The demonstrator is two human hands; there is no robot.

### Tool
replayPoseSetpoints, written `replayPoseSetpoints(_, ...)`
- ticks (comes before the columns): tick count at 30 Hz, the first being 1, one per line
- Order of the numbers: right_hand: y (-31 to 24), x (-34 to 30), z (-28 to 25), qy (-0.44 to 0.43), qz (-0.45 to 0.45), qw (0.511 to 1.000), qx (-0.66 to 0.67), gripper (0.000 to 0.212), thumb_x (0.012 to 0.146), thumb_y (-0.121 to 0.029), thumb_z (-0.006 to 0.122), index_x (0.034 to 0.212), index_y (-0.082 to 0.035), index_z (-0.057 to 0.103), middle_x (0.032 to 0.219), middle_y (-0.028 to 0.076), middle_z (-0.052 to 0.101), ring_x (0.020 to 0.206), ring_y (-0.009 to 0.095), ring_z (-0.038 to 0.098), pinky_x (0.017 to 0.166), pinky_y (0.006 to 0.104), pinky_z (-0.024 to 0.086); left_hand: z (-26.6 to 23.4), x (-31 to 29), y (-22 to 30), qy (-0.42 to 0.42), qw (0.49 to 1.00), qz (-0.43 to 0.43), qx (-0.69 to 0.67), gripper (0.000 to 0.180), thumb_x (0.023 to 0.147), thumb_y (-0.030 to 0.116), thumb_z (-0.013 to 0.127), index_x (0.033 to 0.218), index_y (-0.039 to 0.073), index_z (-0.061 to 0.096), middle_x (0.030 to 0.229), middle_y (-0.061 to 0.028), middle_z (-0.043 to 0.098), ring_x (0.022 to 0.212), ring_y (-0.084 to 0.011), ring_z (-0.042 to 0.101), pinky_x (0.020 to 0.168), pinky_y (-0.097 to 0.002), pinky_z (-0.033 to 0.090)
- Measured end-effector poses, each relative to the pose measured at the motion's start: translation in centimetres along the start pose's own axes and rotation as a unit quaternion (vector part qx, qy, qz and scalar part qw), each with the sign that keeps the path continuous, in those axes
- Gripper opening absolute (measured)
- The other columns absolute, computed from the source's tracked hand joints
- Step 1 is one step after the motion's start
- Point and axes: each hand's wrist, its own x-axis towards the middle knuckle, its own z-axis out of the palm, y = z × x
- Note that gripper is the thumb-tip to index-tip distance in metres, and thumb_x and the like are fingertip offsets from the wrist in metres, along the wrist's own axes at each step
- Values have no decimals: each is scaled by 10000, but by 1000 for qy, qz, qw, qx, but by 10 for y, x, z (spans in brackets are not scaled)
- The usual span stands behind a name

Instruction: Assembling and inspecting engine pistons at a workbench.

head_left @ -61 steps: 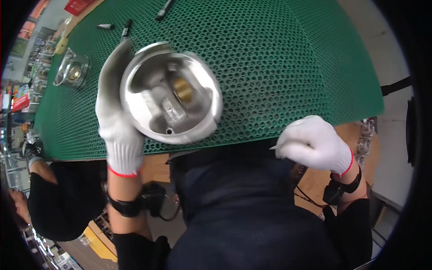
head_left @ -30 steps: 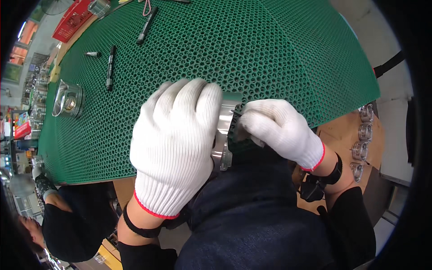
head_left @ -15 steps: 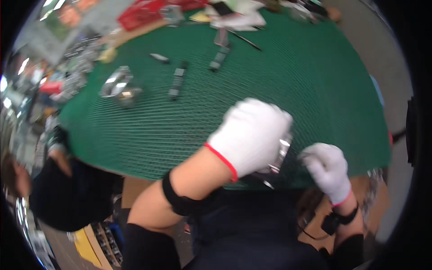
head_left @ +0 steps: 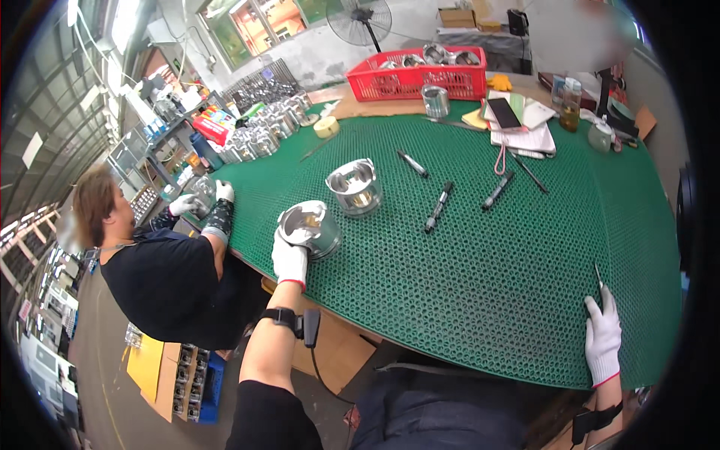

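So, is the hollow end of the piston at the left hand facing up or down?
Up: the piston beside the left hand shows its hollow inside from above.

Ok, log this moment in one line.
left hand: touching piston | right hand: holding thin tool | second piston: beside first, on green mat | markers: lying on mat

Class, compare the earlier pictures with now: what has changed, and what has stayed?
The left hand has carried its piston leftward and away from the body, beside the other piston, and is still on it. The right hand has moved away to the right, holding a thin tool. The other piston and the markers stayed on the mat.
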Motion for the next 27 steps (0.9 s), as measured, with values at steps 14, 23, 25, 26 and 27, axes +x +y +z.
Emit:
replayPoseSetpoints(14,-4,-8,-4,30,-28,997,-67,592,730,-5,658,1292,-143,533,1474,226,381,1323,444,393,1084,504,359,-97,-193,-117,-459,856,177,157,476,857,320,644,1257,76,556,1135,-184,636,988,-336,645,903,-416,501)
replayPoseSetpoints(23,-11,-61,-20,8,-86,996,-36,490,812,-149,563,1300,-105,550,1448,239,416,1340,461,365,1097,513,330,-113,-307,-245,-671,692,32,265,516,827,375,632,1253,89,574,1169,-194,644,1110,-369,599,949,-403,468)
replayPoseSetpoints(25,-16,-65,-25,11,-51,998,-22,481,811,-126,559,1292,-113,564,1445,228,428,1336,450,379,1098,507,331,-106,-310,-240,-594,772,-1,228,515,822,357,632,1258,90,571,1168,-195,643,1105,-370,601,946,-404,469)
replayPoseSetpoints(26,-18,-69,-26,17,-40,999,-20,481,803,-106,562,1283,-120,577,1433,219,447,1329,443,394,1099,499,333,-105,-296,-213,-630,747,-36,208,505,819,360,628,1231,74,572,1164,-197,645,1104,-367,602,949,-406,468)
replayPoseSetpoints(27,-23,-68,-33,32,-44,998,-8,481,784,-91,579,1264,-117,588,1410,213,475,1316,442,410,1092,495,341,-94,-299,-229,-618,754,-11,221,481,823,364,628,1182,48,577,1152,-205,651,1105,-356,606,948,-402,469)
